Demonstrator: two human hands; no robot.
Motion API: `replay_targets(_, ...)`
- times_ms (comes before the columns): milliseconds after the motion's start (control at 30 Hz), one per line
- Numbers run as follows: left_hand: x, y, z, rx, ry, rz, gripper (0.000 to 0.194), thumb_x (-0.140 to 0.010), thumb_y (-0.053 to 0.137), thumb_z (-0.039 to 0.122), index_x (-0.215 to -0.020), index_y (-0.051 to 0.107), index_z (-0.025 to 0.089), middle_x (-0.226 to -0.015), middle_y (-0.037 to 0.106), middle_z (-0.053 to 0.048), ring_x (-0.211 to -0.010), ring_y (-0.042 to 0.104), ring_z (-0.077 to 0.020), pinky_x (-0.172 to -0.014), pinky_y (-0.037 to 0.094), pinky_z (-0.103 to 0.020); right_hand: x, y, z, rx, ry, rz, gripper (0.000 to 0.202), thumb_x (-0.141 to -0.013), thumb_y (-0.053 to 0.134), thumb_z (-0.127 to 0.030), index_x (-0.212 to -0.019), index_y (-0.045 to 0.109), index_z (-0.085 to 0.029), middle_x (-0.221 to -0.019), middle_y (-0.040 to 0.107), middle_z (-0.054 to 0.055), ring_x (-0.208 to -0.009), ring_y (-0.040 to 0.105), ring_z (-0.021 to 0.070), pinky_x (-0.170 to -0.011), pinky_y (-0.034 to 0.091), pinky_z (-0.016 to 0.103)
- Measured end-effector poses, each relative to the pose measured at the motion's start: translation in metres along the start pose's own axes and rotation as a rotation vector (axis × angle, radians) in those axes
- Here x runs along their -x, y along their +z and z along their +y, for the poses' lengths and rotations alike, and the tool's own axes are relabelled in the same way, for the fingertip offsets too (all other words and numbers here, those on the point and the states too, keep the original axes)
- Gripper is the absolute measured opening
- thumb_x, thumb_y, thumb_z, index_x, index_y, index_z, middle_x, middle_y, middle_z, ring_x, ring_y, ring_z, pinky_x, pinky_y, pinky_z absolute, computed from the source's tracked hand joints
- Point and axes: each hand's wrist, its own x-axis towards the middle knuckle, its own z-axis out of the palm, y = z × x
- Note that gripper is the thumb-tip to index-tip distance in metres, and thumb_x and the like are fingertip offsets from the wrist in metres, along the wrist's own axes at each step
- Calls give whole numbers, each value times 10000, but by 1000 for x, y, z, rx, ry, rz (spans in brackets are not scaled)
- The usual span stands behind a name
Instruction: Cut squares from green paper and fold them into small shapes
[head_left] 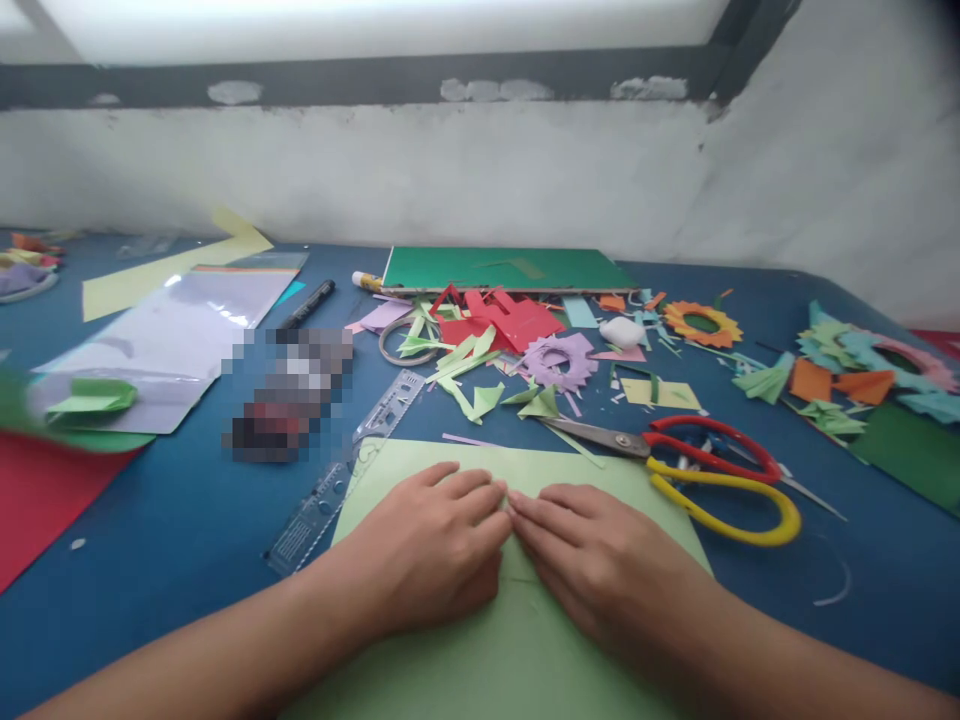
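Note:
A light green paper sheet lies on the blue table right in front of me. My left hand and my right hand both rest flat on it, fingertips meeting at the middle. The fingers press down on the paper; whether they pinch a small fold there I cannot tell. A clear plastic ruler lies just left of the sheet. Scissors with red and yellow handles lie just right of it.
Cut paper scraps and folded shapes litter the table's middle and right side. A green board lies at the back, a black marker and a plastic sleeve at the left, and a red sheet at the left edge.

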Motion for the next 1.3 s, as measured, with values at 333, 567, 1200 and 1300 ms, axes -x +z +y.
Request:
replay_targets(333, 3, -1, 4, 29, -67, -51, 289, -795, 513, 262, -1053, 554, 139, -1104, 620, -83, -999, 567, -235, -871, 446, -387, 11, -10, -17, 116, 12, -132, 223, -676, 517, -36, -835, 667, -79, -760, 669, 137, -643, 568, 220, -609, 480, 337)
replay_targets(567, 4, -6, 18, -10, -147, -154, 402, -769, 559, 334, -1088, 558, 89, -1030, 604, -117, -944, 550, -262, -836, 474, -394, -5, -2, 8, -182, 245, -44, 175, -845, 473, -120, -921, 630, -137, -738, 602, 56, -685, 554, 179, -621, 437, 289)
replay_targets(1200, 6, -20, 10, 66, -273, -156, 273, -679, 718, 339, -816, 617, 126, -881, 625, -89, -833, 587, -255, -743, 490, -372, -18, -20, 14, -197, 257, -399, 541, -765, 635, -384, -1236, 517, -146, -922, 636, 87, -805, 607, 226, -644, 450, 297)
replay_targets(1300, 4, -14, 4, 103, -296, -145, 355, -659, 741, 388, -850, 599, 124, -909, 600, -83, -834, 577, -245, -727, 488, -352, -13, -18, 25, -309, 227, -350, 443, -802, 609, -314, -1219, 526, -191, -940, 607, 67, -807, 593, 190, -662, 461, 269)
